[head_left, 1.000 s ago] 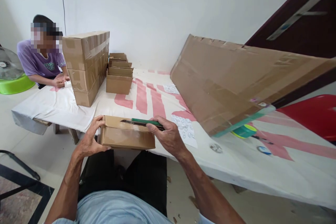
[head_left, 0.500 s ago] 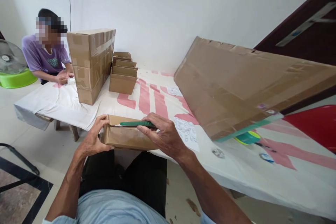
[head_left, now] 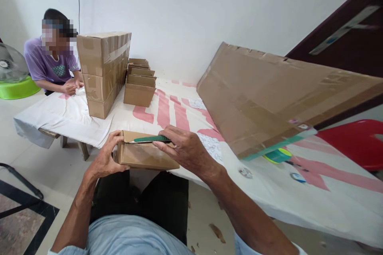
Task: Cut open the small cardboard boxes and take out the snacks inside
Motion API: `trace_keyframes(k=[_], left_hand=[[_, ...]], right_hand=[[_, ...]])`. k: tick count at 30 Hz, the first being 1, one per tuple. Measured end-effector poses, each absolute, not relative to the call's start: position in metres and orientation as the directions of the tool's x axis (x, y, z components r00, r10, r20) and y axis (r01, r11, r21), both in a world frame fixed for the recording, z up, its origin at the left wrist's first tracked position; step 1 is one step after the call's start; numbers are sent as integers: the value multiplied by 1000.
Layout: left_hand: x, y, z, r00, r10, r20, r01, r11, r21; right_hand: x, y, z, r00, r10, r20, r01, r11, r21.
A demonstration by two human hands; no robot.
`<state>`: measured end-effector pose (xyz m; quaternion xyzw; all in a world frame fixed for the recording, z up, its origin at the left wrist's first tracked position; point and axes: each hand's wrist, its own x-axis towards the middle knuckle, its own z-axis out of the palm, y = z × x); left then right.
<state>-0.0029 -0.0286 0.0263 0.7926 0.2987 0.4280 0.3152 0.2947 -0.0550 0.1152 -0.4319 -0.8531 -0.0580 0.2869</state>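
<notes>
A small cardboard box (head_left: 146, 157) lies at the table's near edge, just above my lap. My left hand (head_left: 107, 154) is closed around its left end, fingers over the top and thumb below. In my right hand (head_left: 187, 149) is a green utility knife (head_left: 151, 139), held nearly level over the box top. The blade points left and reaches the box's upper left edge, close to my left fingertips. Whether it cuts in, I cannot tell. My right hand hides the knife's rear end.
Stacked taped boxes (head_left: 103, 73) and several open boxes (head_left: 139, 87) stand beyond. A large cardboard panel (head_left: 278, 99) leans at right, near a teal tape roll (head_left: 278, 155) and a red chair (head_left: 356, 143). Across the table (head_left: 269, 191), a person (head_left: 55, 63) sits with hands together.
My right hand and the knife have shifted slightly left along the box top. My left hand keeps its grip. The whole view has turned a little.
</notes>
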Motion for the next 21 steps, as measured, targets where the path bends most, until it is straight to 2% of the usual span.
trace_keyframes(k=[7, 12, 14, 18, 21], left_hand=[[1, -26, 21, 474, 731, 492, 214, -637, 740], [-10, -23, 17, 497, 728, 472, 244, -640, 729], [-18, -23, 17, 492, 737, 463, 263, -634, 727], [-28, -24, 20, 502, 754, 423, 289, -608, 740], [-33, -24, 21, 503, 781, 371, 320, -567, 759]], right_hand=[[326, -58, 118, -534, 723, 439, 780, 622, -74], [365, -62, 106, -499, 763, 412, 848, 527, 51], [382, -65, 101, -470, 775, 422, 867, 495, 57], [411, -73, 95, -378, 773, 509, 887, 459, -39], [424, -74, 82, -190, 762, 620, 884, 407, -230]])
